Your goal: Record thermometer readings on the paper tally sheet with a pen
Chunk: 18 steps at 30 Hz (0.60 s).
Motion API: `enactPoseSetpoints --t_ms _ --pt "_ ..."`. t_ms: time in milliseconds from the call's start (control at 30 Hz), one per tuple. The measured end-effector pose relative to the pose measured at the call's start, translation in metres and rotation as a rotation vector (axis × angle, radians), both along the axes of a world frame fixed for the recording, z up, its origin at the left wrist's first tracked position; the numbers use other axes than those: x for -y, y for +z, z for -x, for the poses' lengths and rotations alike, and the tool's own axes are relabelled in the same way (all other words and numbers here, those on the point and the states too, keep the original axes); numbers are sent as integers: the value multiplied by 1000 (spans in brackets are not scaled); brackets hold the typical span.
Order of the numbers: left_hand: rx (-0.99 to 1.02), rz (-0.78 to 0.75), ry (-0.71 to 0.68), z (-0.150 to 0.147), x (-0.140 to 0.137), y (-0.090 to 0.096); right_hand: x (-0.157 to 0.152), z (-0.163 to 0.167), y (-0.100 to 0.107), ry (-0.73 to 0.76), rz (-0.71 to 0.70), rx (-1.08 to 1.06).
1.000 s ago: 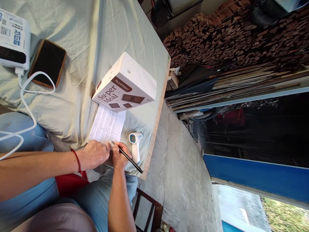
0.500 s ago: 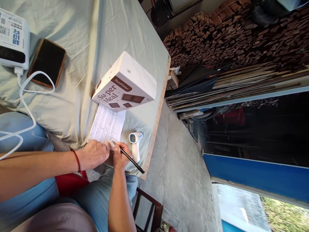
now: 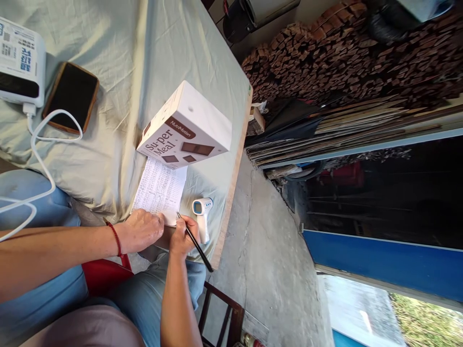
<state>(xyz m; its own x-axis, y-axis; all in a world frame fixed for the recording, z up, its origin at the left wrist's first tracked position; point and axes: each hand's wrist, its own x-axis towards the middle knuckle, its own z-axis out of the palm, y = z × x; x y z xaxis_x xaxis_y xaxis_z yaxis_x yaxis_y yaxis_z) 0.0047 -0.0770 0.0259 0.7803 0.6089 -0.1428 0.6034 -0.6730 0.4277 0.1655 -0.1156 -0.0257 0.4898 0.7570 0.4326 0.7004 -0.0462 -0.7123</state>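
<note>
A sheet of paper (image 3: 159, 188) covered in dense small handwriting lies on the cloth, its far end at the foot of a white box. My left hand (image 3: 144, 230), with a red cord bracelet at the wrist, rests closed on the paper's near edge and holds it down; its fingertips are hidden underneath. In my right hand (image 3: 183, 237) is a black pen (image 3: 197, 246), pinched close to its tip. The tip meets the sheet near its lower right corner, while the pen's back end slants toward the table edge. Just right of that hand lies a white and blue infrared thermometer (image 3: 202, 217).
The white "Su-per Meal" box (image 3: 188, 127) stands beyond the paper. At the left are a phone (image 3: 72, 96) in a brown case and a white device (image 3: 21, 62) with a cable (image 3: 39, 159). The table edge (image 3: 235, 178) runs along the right, with stacked firewood (image 3: 318, 62) past it.
My right hand and the pen tip have shifted a little to the right along the paper's near edge. My left hand stays in place.
</note>
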Motion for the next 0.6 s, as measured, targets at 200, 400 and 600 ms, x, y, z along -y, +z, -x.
enactPoseSetpoints --t_ms 200,400,600 --pt "77 29 156 18 -36 19 -3 18 10 -71 -156 -94" --pt "400 -51 697 66 -111 29 -13 -13 26 -124 -212 29" --pt "680 121 600 74 -160 -4 3 -83 9 -27 49 101"
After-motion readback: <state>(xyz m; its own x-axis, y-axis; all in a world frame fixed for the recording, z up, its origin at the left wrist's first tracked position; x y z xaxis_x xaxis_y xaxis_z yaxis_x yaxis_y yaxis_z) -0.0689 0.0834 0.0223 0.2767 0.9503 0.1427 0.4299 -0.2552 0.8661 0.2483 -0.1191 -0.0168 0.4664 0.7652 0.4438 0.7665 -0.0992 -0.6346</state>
